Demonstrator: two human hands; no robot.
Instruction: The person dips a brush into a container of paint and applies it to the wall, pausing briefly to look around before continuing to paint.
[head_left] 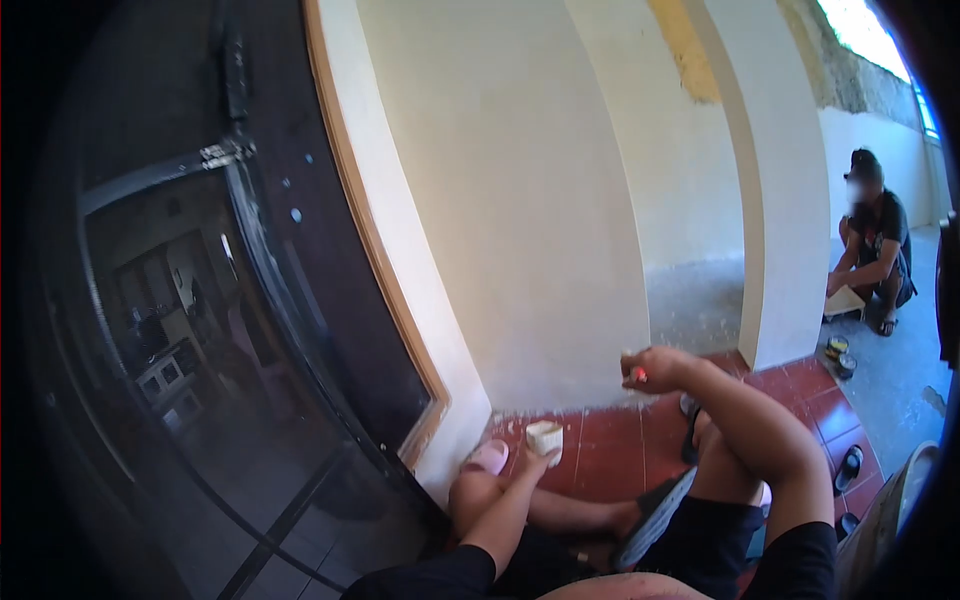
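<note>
My left hand [543, 457] is closed around a small white tub [545, 438], held upright above the red tiles near the foot of the wall. Some pale material seems to lie inside it. My right hand [657, 370] is raised further forward and to the right, with its fingers curled round a small tool with a red handle [641, 375]. A pale end sticks out past the fingers, too small to tell its kind. In front of both hands stands a cream-painted wall [520, 230].
A dark door with glass [200, 330] and a wooden frame [370, 220] stands at left. My legs are bent on red tiles [610, 450], beside a pink slipper [488, 456]. At right, another person [880, 240] squats near small cans [838, 350]. A pillar [770, 200] stands between us.
</note>
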